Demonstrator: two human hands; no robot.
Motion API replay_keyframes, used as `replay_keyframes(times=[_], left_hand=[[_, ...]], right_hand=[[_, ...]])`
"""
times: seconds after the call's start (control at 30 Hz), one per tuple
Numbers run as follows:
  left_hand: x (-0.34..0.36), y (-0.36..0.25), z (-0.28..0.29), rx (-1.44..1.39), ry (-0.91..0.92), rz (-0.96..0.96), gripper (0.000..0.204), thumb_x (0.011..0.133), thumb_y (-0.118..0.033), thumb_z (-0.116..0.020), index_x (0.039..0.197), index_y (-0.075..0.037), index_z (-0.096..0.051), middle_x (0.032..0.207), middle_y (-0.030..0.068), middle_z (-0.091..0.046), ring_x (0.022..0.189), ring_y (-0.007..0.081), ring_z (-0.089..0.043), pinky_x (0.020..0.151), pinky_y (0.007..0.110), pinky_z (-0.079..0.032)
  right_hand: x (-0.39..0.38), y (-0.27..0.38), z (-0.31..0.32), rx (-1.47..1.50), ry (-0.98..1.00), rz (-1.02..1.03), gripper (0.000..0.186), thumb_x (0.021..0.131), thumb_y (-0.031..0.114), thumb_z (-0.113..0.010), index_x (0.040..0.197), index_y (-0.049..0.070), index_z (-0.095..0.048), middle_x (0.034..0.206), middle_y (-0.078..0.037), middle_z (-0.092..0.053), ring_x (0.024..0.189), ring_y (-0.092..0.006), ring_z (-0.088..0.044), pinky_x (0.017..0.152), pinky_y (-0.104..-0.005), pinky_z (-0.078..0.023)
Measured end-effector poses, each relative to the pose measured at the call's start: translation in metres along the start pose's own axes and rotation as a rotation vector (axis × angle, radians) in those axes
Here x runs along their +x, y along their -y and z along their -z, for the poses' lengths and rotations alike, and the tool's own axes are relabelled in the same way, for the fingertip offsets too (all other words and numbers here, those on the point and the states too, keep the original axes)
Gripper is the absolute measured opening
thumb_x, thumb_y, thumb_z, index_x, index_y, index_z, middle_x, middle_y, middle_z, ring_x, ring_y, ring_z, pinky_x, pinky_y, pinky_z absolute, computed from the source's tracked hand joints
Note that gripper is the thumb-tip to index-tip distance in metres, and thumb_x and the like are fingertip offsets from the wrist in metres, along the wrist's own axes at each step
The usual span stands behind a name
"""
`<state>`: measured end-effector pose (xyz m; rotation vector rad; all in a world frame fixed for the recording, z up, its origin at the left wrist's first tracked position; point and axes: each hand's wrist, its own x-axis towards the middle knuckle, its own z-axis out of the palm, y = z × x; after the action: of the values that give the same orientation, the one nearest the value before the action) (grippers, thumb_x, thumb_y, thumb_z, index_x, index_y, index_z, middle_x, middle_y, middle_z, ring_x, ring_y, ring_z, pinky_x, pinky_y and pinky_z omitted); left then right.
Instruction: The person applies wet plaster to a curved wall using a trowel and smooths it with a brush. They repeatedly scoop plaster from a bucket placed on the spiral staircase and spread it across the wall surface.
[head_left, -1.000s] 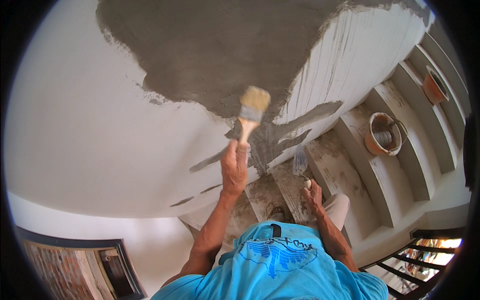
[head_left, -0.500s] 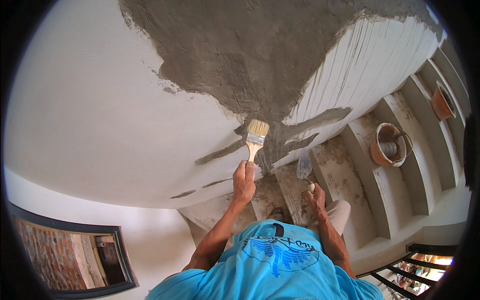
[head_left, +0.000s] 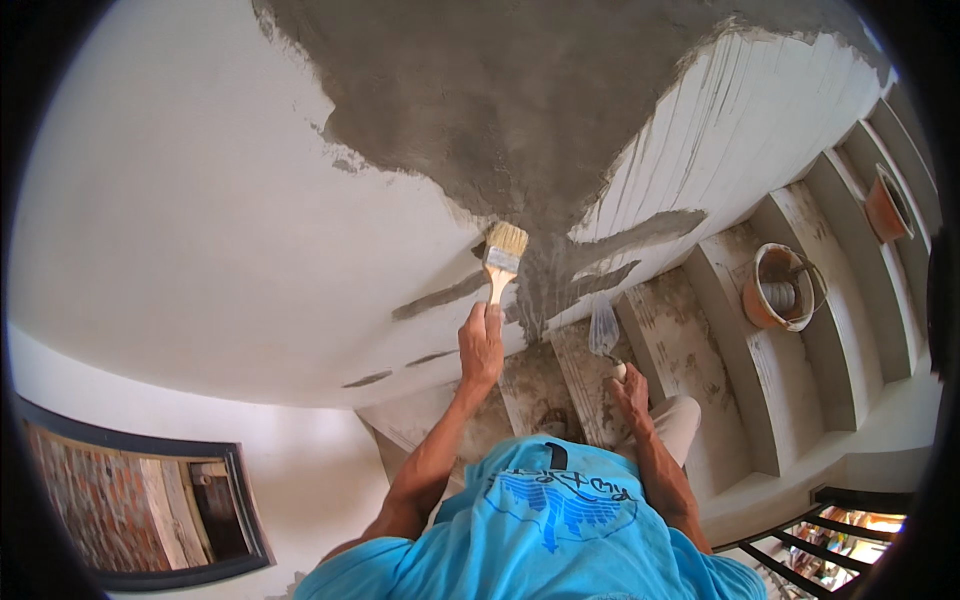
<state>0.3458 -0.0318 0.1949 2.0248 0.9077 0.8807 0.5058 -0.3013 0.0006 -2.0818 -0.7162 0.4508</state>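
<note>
My left hand (head_left: 482,345) is closed round the wooden handle of a flat paintbrush (head_left: 502,258). Its pale bristles point up at the lower edge of a large grey mortar patch (head_left: 490,120) on the white wall (head_left: 210,230); whether they touch it I cannot tell. Lower and to the right, my right hand (head_left: 630,388) grips the light handle of a trowel (head_left: 603,330), whose shiny blade points up, close to the base of the wall. Grey streaks of mortar spread sideways below the patch.
Stained concrete stairs (head_left: 690,345) climb to the right along the wall. An orange bucket (head_left: 762,300) with a handle and something pale inside stands on a step, and a second bucket (head_left: 886,207) sits higher up. A dark-framed window (head_left: 255,500) is at lower left, black railings (head_left: 840,528) at lower right.
The paintbrush in my left hand has shifted slightly left and up along the mortar's lower edge. My right hand with the trowel has barely moved.
</note>
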Motion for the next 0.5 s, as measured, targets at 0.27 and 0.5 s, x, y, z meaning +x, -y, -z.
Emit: replay_keyframes(times=[0.27,0.5], left_hand=[[0.046,-0.050,0.020,-0.103,-0.067,-0.043,0.037,0.108,-0.032,-0.045,0.090,0.000,-0.049,0.066,0.0165,-0.053,0.056,0.0324,-0.048,0.057,0.043,-0.040],[-0.008,-0.007,0.017,-0.055,0.019,-0.039,0.045,0.109,-0.041,-0.041,0.092,-0.001,-0.057,0.067,0.0030,-0.046,0.055,0.0130,-0.044,0.051,0.033,-0.038]], right_hand=[[-0.002,-0.020,-0.005,0.091,-0.021,0.005,0.030,0.076,0.021,-0.069,0.091,0.000,-0.053,0.078,-0.019,-0.059,0.071,-0.0345,-0.057,0.069,-0.0446,-0.046],[0.000,-0.008,-0.002,0.001,-0.036,-0.013,0.028,0.075,0.019,-0.068,0.090,-0.001,-0.055,0.078,-0.021,-0.061,0.073,-0.0378,-0.061,0.069,-0.0457,-0.047]])
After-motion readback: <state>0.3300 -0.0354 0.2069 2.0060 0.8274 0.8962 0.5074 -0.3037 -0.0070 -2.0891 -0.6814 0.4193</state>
